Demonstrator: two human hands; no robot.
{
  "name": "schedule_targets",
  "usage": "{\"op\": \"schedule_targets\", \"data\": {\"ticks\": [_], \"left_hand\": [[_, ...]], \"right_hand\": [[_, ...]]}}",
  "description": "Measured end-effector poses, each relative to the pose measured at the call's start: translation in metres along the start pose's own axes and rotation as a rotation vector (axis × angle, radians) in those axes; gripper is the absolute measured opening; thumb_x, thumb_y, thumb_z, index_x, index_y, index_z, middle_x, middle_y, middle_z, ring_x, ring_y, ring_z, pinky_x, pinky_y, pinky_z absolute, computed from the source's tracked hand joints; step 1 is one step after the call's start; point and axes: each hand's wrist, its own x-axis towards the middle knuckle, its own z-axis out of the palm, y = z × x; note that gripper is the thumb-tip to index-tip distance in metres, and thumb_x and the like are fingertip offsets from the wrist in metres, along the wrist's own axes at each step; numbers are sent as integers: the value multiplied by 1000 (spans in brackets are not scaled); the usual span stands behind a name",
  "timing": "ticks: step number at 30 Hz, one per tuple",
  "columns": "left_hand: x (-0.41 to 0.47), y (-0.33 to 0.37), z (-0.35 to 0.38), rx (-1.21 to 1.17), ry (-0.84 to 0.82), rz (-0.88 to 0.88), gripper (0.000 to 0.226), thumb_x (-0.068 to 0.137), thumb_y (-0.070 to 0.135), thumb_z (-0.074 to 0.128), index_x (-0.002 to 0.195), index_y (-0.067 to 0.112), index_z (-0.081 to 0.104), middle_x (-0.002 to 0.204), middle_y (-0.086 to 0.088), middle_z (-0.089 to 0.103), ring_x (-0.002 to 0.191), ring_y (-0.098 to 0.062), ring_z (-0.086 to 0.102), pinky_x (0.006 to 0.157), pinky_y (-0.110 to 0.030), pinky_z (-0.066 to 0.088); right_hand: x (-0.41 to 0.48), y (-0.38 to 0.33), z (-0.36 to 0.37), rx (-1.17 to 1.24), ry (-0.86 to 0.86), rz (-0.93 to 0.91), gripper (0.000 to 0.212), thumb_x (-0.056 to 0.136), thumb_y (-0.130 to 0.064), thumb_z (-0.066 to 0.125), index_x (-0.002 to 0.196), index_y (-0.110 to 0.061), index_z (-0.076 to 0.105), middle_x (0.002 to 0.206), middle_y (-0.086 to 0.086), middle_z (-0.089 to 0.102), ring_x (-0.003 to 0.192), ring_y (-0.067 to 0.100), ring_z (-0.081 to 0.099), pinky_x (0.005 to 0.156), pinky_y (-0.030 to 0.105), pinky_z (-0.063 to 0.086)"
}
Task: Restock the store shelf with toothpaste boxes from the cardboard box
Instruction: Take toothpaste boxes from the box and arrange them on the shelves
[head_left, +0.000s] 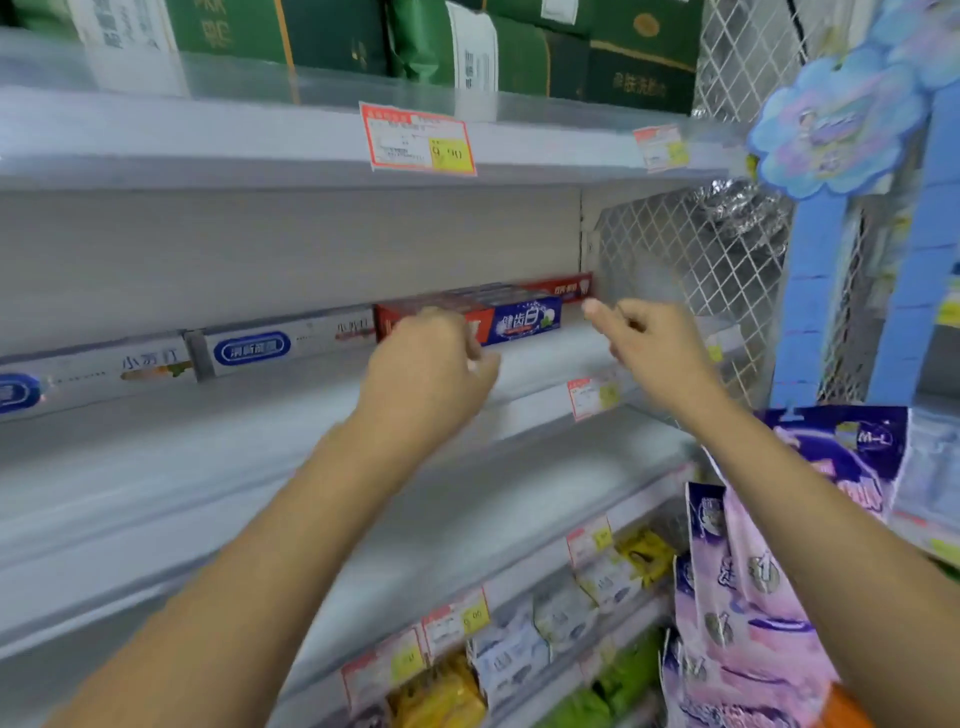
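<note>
Toothpaste boxes (524, 317) in red and blue are being shown lying flat and lengthwise on the white shelf (260, 426), packed side by side toward the back panel, at about one o'clock from the middle of the view. The red half of the front box is being covered by the left grip (431, 358), with its fingers curled down over the box's front. Through the blur it cannot be told whether the box is being held or only touched. The right grip (649, 343) is being held at three o'clock of the boxes, just beside their right end, narrow and loosely curled, with nothing in it.

White toothpaste boxes (291, 343) are being displayed at nine o'clock of the red ones, just beside them. Wire mesh (691, 249) is being seen at three o'clock, a price tag (418, 137) at twelve on the shelf edge above, green cartons (519, 47) beyond that, and purple packs (737, 597) at five o'clock.
</note>
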Motion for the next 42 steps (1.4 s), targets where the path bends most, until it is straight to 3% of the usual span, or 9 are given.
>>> {"op": "schedule_targets", "data": {"ticks": [4, 11, 15, 18, 23, 27, 33, 36, 42], "left_hand": [[-110, 3, 40, -390, -51, 135, 30, 83, 45, 45, 65, 21, 50, 82, 3, 61, 85, -15, 55, 75, -28, 40], [-268, -48, 162, -573, -613, -371, 33, 88, 35, 64, 66, 13, 53, 86, -6, 63, 80, -20, 58, 62, -18, 35], [-345, -70, 214, -550, -838, -618, 24, 86, 25, 67, 69, 29, 52, 77, 7, 58, 72, -12, 57, 66, -18, 42], [-398, -88, 253, -498, -938, -778, 30, 83, 18, 70, 64, 28, 49, 73, 7, 59, 65, -2, 51, 61, -17, 37], [-487, -124, 319, -357, -1083, -913, 29, 83, 21, 70, 62, 25, 50, 72, 2, 57, 84, -26, 62, 61, -19, 32], [-539, -143, 366, -293, -1225, -875, 15, 85, 19, 64, 89, 6, 66, 97, -13, 68, 95, -26, 63, 61, -22, 36], [-618, -184, 461, -143, -1341, -774, 5, 85, 21, 60, 88, 18, 56, 98, -6, 65, 93, -21, 63, 62, -12, 38], [-647, -200, 504, -136, -1328, -769, 34, 81, 26, 68, 111, 17, 54, 112, -3, 61, 108, -23, 59, 89, -30, 48], [-685, -217, 571, -111, -1317, -583, 77, 84, 21, 69, 146, 11, 25, 143, -9, 41, 130, -25, 43, 104, -39, 42]], "right_hand": [[-90, 26, 14, 30, -157, 99, 55, 92, -38, 56, 52, -9, 33, 49, 1, 25, 47, 8, 25, 50, 26, 22], [-261, 113, 66, -100, -549, 529, 43, 89, -34, 63, 58, -15, 39, 56, 0, 39, 53, 10, 38, 53, 21, 27], [-362, 154, 96, -163, -814, 763, 34, 72, -37, 62, 87, -7, 63, 90, 8, 56, 95, 27, 58, 74, 27, 34], [-429, 179, 113, -198, -911, 896, 36, 81, -6, 59, 116, 2, 58, 119, 20, 54, 116, 31, 50, 85, 21, 33], [-531, 223, 141, -270, -1072, 1060, 41, 90, -1, 53, 130, -3, 49, 129, 16, 48, 118, 28, 49, 83, 23, 37], [-605, 258, 162, -276, -1091, 1206, 29, 87, -7, 55, 116, -3, 59, 119, 14, 61, 107, 27, 59, 79, 24, 42], [-698, 303, 205, -271, -1010, 1396, 43, 85, -14, 56, 127, -5, 52, 128, 13, 55, 116, 28, 54, 89, 26, 42], [-733, 326, 224, -290, -987, 1358, 53, 86, -15, 60, 135, -7, 43, 137, 11, 44, 118, 27, 51, 95, 32, 44], [-784, 370, 257, -329, -970, 1214, 57, 84, -12, 65, 136, -7, 42, 135, 13, 44, 127, 28, 43, 104, 36, 40]]}}
